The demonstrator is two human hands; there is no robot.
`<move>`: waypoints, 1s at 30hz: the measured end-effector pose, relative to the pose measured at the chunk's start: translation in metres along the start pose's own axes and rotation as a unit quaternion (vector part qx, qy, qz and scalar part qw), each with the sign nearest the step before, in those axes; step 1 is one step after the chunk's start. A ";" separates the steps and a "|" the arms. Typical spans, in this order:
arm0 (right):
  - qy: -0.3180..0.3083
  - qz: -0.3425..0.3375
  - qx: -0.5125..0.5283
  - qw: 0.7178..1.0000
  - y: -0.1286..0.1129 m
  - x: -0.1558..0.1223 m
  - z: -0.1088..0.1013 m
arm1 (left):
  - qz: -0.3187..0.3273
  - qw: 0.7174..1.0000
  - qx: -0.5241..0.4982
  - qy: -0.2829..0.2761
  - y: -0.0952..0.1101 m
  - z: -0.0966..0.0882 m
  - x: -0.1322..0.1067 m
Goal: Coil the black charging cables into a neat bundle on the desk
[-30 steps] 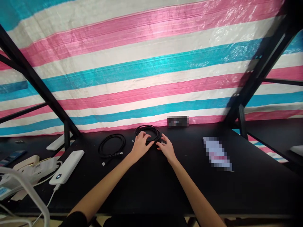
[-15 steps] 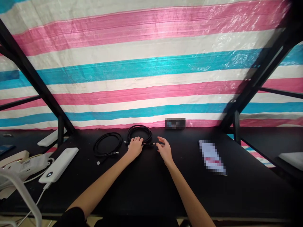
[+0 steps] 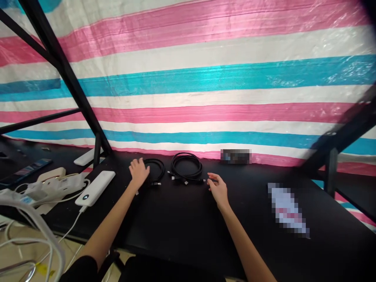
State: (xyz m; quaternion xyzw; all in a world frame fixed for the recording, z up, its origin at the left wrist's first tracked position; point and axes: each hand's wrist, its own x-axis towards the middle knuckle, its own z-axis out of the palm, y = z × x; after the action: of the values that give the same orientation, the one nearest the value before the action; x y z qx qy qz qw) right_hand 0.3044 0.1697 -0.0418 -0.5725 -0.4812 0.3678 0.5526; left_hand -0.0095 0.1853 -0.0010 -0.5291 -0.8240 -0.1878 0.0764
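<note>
Two coiled black cables lie at the back of a black table. My left hand rests with spread fingers on the left edge of the left coil, open. The right coil lies free between my hands, its plug ends trailing toward the front right. My right hand sits just right of those ends, fingers loosely curled and apart, nothing visibly in them.
A white power bank with a lit button and white cable lies at the left, beside a pile of white chargers and cords. A blurred packet lies at the right. Black frame posts stand on both sides before a striped tarp.
My left hand has left the right coil and moved left onto the left coil. My right hand drew back slightly from the right coil. The camera turned left.
</note>
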 end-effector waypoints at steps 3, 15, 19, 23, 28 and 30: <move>-0.003 -0.001 -0.003 1.000 -0.002 0.001 0.000 | -0.041 0.999 0.000 -0.027 -0.034 0.002 0.008; -0.018 -0.012 0.024 0.999 -0.010 -0.004 -0.001 | -0.109 0.961 -0.223 -0.123 -0.058 -0.034 0.014; -0.035 -0.008 0.031 0.999 -0.014 -0.007 0.002 | -0.068 0.929 -0.350 -0.104 -0.031 -0.080 0.002; -0.049 -0.001 0.035 0.998 -0.020 -0.009 0.007 | 0.039 0.785 -0.597 -0.161 0.011 -0.136 -0.030; -0.145 0.018 0.056 0.988 -0.029 -0.016 0.011 | 0.108 0.683 -0.682 -0.238 0.053 -0.174 -0.082; -0.202 0.035 0.087 0.975 -0.034 -0.021 0.012 | 0.117 0.651 -0.705 -0.258 0.064 -0.173 -0.093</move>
State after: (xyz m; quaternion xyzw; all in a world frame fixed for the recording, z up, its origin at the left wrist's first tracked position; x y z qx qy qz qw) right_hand 0.2822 0.1502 -0.0116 -0.4528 -0.5284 0.5356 0.4784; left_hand 0.0753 0.0629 0.1418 -0.5427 -0.3616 -0.5574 -0.5139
